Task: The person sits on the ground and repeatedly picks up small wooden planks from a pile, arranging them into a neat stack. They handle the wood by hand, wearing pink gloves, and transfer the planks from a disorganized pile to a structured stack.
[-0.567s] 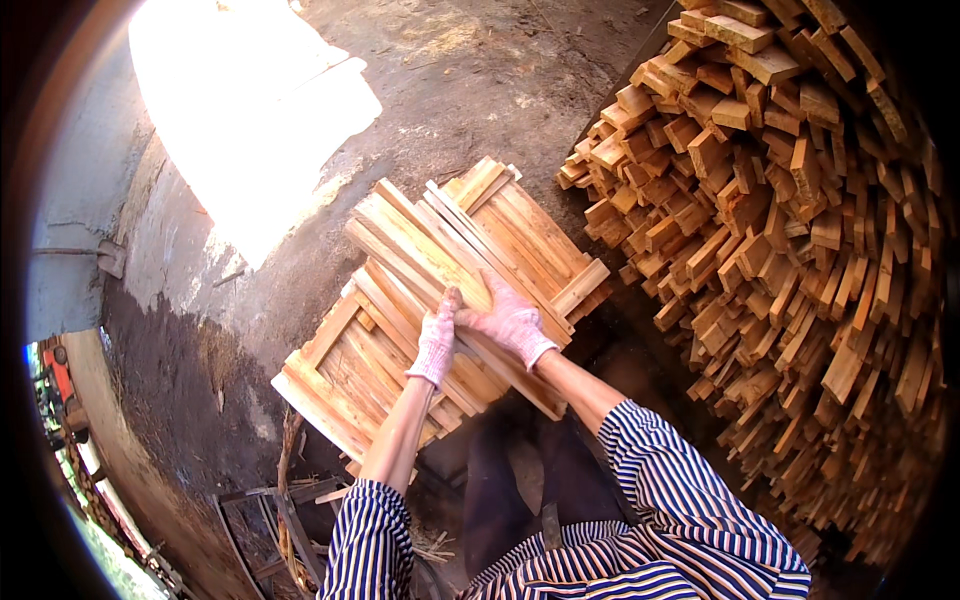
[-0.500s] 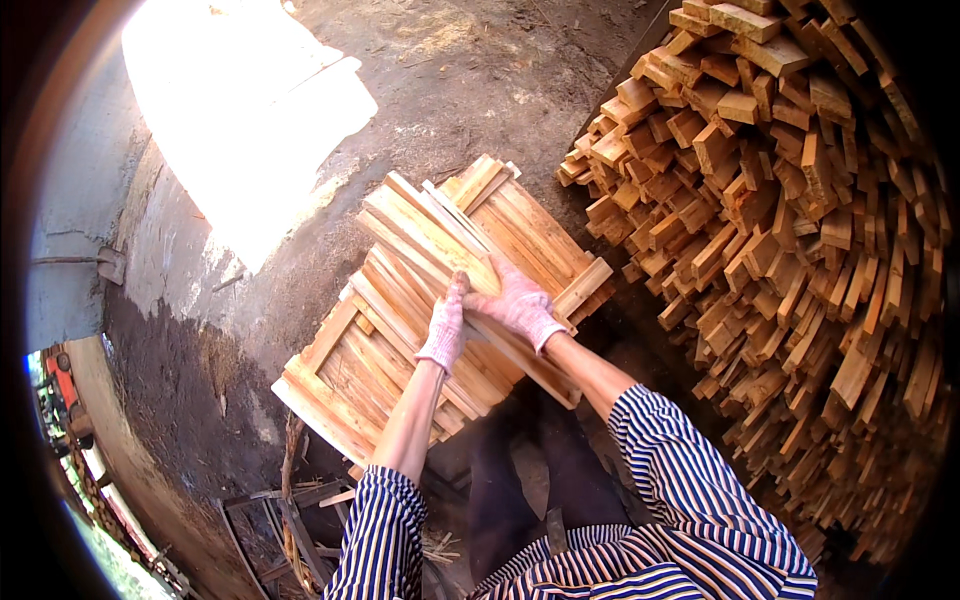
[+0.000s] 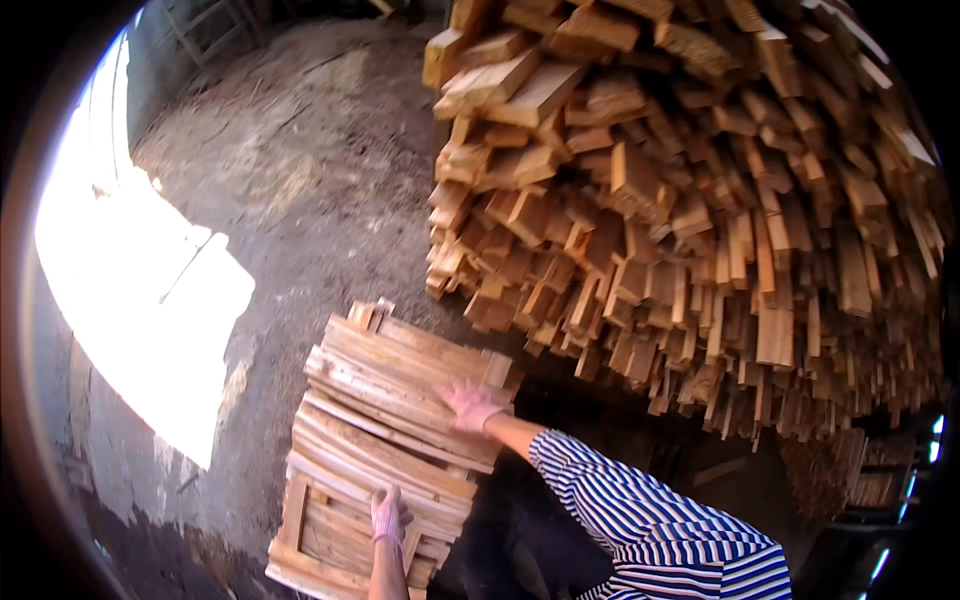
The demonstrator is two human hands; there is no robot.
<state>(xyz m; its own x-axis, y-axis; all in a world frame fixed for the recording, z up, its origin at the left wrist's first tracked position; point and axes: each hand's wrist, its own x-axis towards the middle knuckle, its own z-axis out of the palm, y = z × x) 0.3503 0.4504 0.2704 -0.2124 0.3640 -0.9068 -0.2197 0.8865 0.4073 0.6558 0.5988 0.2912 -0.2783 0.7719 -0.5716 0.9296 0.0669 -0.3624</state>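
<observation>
Wooden slats (image 3: 385,430) lie side by side across a low stack of wood in front of me. My right hand (image 3: 468,405), in a pale pink glove, rests flat on the upper slats with its fingers spread. Lower down the same stack, my gloved left hand (image 3: 388,512) is closed, its fingers curled and thumb up. Whether anything is inside its curl is hidden. Near the left hand, a short crosspiece (image 3: 295,508) lies at an angle to the slats below.
A tall pile of cut wood pieces (image 3: 640,200) fills the right side, its ends jutting toward the stack. Dirt floor (image 3: 290,190) stretches to the left, with a bright sunlit patch (image 3: 150,310). A ladder-like frame (image 3: 205,30) stands at the far left.
My view has swung to the right, showing more of the wood pile. My hands, close together on a bunch of slats before, are now apart, and the slats lie on the stack.
</observation>
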